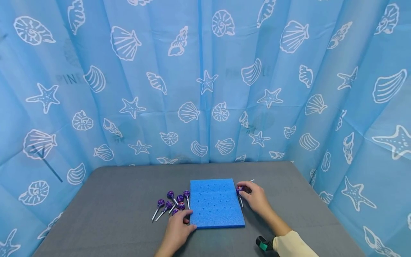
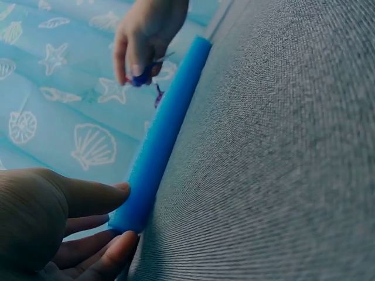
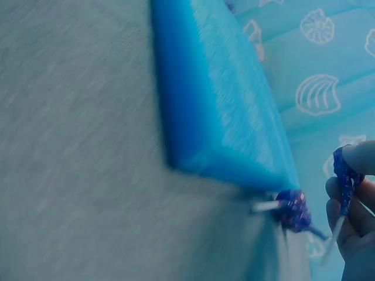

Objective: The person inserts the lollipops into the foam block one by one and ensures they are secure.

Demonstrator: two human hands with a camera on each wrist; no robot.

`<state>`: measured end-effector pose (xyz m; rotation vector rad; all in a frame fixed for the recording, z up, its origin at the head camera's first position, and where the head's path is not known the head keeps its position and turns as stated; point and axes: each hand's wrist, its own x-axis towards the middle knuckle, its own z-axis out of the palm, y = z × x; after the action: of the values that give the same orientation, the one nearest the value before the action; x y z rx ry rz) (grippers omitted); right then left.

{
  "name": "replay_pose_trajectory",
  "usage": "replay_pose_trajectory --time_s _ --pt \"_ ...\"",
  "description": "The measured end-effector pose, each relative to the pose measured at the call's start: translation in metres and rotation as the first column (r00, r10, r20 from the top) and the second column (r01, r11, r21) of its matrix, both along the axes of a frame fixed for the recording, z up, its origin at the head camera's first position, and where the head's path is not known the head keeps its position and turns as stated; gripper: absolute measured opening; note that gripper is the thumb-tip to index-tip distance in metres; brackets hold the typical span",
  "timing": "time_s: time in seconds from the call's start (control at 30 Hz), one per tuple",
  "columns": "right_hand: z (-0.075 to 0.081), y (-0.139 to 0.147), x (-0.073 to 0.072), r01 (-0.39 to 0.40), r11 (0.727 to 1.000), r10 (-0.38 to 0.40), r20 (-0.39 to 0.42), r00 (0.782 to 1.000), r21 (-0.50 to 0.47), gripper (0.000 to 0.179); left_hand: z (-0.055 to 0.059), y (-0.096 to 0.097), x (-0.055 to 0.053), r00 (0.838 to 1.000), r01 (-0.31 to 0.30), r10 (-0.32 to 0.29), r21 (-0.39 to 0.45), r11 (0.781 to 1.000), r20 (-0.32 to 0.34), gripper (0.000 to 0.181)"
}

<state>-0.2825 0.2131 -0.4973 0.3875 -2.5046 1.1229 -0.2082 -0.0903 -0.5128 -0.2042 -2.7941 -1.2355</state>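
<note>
A blue patterned curtain [image 1: 205,96], printed with white shells and starfish, backs a grey table [image 1: 122,214]. On the table lies a blue foam board [image 1: 221,216], flat, its upper face bearing rows of small holes [image 1: 214,198]. The right hand [image 1: 255,201], extending from a pale sleeve [image 1: 293,246], is poised beyond the board's right edge. The left hand [image 1: 176,230] grasps the near-left corner, thumb along the front and fingers at the left side; this hold is probably best kept light but steady, since foam dents readily and a loose board may slide. Left of the board, partly hidden by that hand, is a group of purple-wrapped lollipops [image 1: 168,204], their sticks at varied angles. The held lollipop [image 3: 345,172] is pinched by its wrapped head between the thumb and fingers of the right hand, the stick projecting free. Such a grip seems well suited to steering the stick; it should be firm enough to prevent turning, yet not crush the wrapper. A second lollipop [image 3: 295,211] lies just beside the board's right edge, stick toward the near side; whether it touches the foam cannot be told. Good practice would keep the knuckles clear of it.
</note>
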Motion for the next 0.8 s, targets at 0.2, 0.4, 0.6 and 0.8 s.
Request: replay_pose_trajectory --time_s 0.2,0.4,0.6,0.8 --pt "0.015 -0.012 -0.011 -0.025 0.997 0.026 0.017 1.000 -0.069 0.022 0.000 0.001 0.001 1.000 -0.001 0.001 0.008 1.000 -0.001 0.043" --pt "0.029 -0.021 -0.022 -0.017 0.994 0.019 0.017 1.000 -0.105 0.020 -0.001 0.000 0.000 1.000 0.011 -0.011 0.007 1.000 0.000 0.044" --pt "0.037 -0.030 -0.032 -0.006 0.989 0.008 0.013 1.000 -0.147 0.019 -0.003 0.000 0.001 1.000 0.015 -0.015 0.035 0.999 -0.011 0.042" --pt "0.037 -0.036 -0.042 0.012 0.975 -0.004 0.035 0.999 -0.223 0.019 -0.004 0.000 0.001 1.000 0.014 -0.013 0.048 0.999 -0.014 0.041"
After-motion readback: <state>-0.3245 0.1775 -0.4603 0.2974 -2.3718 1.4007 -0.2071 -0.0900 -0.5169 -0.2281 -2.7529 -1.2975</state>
